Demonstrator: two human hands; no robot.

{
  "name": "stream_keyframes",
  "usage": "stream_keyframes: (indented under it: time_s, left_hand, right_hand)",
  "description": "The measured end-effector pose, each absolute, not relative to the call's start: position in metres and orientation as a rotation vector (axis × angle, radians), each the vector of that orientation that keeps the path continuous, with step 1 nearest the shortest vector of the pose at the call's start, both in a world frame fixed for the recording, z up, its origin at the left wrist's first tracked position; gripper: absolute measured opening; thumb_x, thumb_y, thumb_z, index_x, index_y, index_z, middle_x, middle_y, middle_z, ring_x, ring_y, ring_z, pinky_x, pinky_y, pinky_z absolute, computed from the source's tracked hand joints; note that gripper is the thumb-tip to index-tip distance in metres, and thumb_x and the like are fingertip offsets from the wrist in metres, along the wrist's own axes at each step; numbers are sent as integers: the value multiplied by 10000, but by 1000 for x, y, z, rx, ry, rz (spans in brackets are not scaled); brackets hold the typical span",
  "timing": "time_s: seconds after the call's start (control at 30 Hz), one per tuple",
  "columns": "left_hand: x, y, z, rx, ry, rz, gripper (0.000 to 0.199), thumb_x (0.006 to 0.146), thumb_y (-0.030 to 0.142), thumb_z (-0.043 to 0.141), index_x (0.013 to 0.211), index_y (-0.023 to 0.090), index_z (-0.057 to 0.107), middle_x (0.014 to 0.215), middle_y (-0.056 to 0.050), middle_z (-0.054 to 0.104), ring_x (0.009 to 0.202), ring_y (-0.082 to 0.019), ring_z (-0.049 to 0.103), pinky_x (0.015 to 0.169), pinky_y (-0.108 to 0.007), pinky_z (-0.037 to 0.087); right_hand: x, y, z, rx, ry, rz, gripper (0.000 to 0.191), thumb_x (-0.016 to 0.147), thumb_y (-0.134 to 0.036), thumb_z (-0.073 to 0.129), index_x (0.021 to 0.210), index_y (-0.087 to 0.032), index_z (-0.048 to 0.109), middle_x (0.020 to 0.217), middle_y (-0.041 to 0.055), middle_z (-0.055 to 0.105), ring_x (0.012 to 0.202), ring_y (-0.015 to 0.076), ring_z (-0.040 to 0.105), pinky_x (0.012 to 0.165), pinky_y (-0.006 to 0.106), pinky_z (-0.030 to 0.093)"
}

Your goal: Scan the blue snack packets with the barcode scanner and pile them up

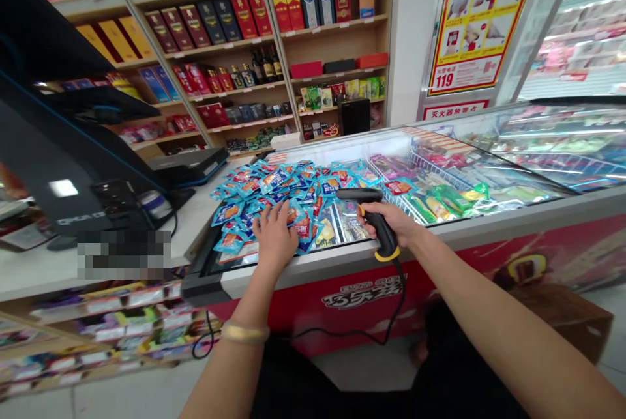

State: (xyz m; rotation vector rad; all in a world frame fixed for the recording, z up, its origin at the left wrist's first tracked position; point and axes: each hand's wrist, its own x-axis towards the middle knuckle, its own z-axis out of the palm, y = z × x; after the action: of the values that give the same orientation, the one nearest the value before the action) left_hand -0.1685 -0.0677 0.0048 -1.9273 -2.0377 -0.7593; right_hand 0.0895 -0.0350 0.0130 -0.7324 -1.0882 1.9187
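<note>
A pile of small blue snack packets lies on the glass top of a chest freezer. My left hand rests on the near side of the pile, palm down with its fingers spread, touching packets and gripping none. In my right hand is a black and yellow barcode scanner, held by its handle over the freezer's front edge. The scanner's head points left, above the right part of the pile. Its black cable hangs down in front of the freezer.
Left of the freezer is a white counter with a dark checkout machine. Shelves of boxes and bottles stand behind. Frozen goods in wire baskets show through the glass at right. A cardboard box sits on the floor at lower right.
</note>
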Motion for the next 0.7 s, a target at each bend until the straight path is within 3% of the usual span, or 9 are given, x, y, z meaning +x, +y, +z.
stream_keyframes:
  time_s: [0.2, 0.3, 0.43, 0.57, 0.7]
  left_hand:
    - [-176, -60, -1, -2002, -1992, -819, 523, 804, 81, 408, 1265, 228, 604, 1360, -75, 580, 1368, -316, 387, 1121, -604, 229]
    - [-178, -58, -2, -1944, -1911, -1062, 426, 882, 161, 375, 1235, 198, 610, 1306, -105, 617, 1299, -279, 483, 1106, -518, 312]
    - [-179, -62, 2, -1845, -1859, -1403, 376, 934, 313, 357, 1176, 177, 610, 1076, -106, 707, 976, -216, 656, 872, -323, 493]
    - [-181, -68, 7, -1858, -1933, -1485, 323, 917, 345, 374, 931, 166, 642, 726, -34, 660, 664, -158, 597, 675, -243, 472]
    - [-180, -69, 10, -1862, -1958, -1498, 304, 903, 334, 387, 885, 161, 637, 642, -7, 599, 606, -147, 550, 625, -235, 441]
  right_hand:
    - [90, -36, 15, -773, -1118, 1925, 153, 740, -279, 678, 738, -136, 625, 622, 16, 595, 424, 74, 477, 373, 186, 416]
    - [87, -36, 15, -738, -1084, 1925, 144, 738, -282, 672, 741, -148, 618, 624, 10, 597, 422, 74, 476, 374, 187, 414]
    - [72, -40, 17, -641, -1036, 1943, 163, 731, -305, 665, 758, -153, 612, 631, -7, 588, 415, 67, 475, 384, 188, 412]
    - [51, -44, 16, -534, -1059, 1973, 180, 734, -323, 665, 756, -153, 610, 642, -8, 581, 411, 60, 466, 383, 185, 405]
    - [41, -46, 12, -484, -1097, 1987, 200, 745, -340, 669, 782, -149, 622, 655, -1, 589, 411, 60, 465, 379, 187, 409]
